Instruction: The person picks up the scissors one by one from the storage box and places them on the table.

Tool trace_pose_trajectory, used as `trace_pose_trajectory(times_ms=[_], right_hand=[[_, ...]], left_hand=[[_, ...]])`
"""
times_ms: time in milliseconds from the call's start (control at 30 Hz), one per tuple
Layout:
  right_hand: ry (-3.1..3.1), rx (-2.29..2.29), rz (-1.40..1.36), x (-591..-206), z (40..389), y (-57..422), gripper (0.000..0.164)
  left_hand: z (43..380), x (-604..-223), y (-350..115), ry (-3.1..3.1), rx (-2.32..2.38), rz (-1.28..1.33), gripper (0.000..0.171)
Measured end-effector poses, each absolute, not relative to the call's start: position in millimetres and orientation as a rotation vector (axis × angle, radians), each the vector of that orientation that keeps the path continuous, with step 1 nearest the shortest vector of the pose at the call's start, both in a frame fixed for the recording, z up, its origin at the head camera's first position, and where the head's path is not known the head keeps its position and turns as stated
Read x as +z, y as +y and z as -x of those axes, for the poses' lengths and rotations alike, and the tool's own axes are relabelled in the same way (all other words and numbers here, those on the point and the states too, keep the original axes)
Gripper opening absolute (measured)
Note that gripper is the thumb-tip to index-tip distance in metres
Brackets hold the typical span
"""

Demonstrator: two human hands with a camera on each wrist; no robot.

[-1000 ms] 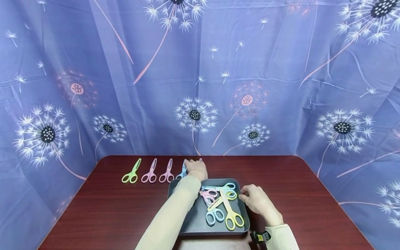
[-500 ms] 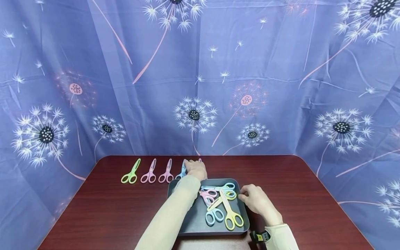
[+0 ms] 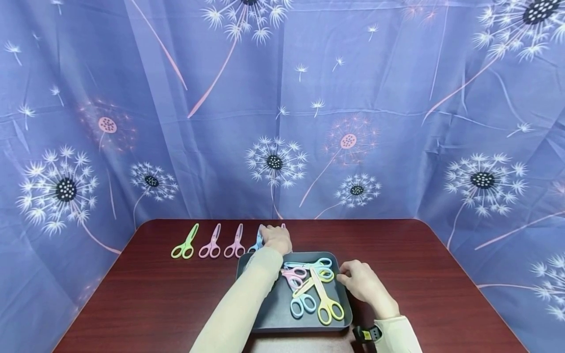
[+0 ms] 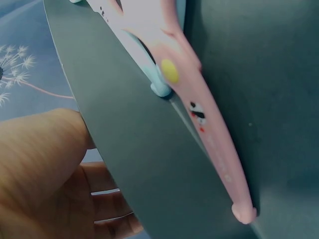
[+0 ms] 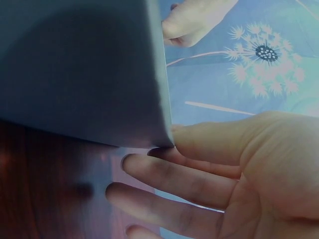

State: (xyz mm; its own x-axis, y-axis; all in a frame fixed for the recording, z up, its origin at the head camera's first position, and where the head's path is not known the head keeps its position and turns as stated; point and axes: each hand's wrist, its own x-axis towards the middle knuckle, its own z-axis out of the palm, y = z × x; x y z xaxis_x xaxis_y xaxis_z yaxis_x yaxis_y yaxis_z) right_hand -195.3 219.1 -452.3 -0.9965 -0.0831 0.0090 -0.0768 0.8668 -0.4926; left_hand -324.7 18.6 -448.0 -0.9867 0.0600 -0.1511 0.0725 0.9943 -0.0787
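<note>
My left hand (image 3: 276, 239) reaches across the grey tray (image 3: 273, 321) to the row of scissors behind it. Only the blade tip of the purple scissors (image 3: 283, 225) shows past this hand, and the blue scissors (image 3: 258, 240) lie at its left side. In the left wrist view its fingers curl behind the tray; I cannot tell what they hold. My right hand (image 3: 362, 282) grips the tray's right wall, thumb at the rim and fingers (image 5: 174, 181) along the outside. Inside the tray lie yellow scissors (image 3: 325, 299), pink scissors (image 3: 295, 277) and light blue scissors (image 3: 303, 305), overlapping.
Green scissors (image 3: 187, 242), pink scissors (image 3: 212, 242) and mauve scissors (image 3: 236, 242) continue the row leftward, handles toward me. All stand on a dark red wooden table (image 3: 145, 294). A blue dandelion-print curtain (image 3: 229, 162) rises right behind the table's back edge.
</note>
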Motion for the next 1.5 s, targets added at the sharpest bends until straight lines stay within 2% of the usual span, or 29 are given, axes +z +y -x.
trace_pose_trajectory(times_ms=[300, 700, 900, 967, 1100, 1200, 1500], right_hand=[[3.013, -0.793, 0.138, -453, 195, 219, 0.004], [3.032, -0.786, 0.178, -455, 198, 219, 0.003], [3.03, -0.795, 0.17, -452, 197, 219, 0.004], [3.028, -0.794, 0.167, -452, 197, 219, 0.003], [3.024, -0.789, 0.168, -451, 197, 219, 0.004], [3.021, -0.788, 0.157, -451, 197, 220, 0.004], [3.017, -0.781, 0.142, -454, 198, 221, 0.004]], left_hand=[[324, -448, 17, 2.98, -0.155, -0.1, 0.057], [328, -432, 11, 3.028, -0.175, -0.166, 0.043], [322, -414, 1, 3.055, -0.113, -0.194, 0.057], [319, -407, -3, 3.062, -0.083, -0.216, 0.055], [310, -399, -15, 3.062, -0.004, -0.287, 0.035], [302, -395, -26, 3.056, 0.044, -0.351, 0.026], [270, -398, -65, 3.05, 0.273, -0.475, 0.026]])
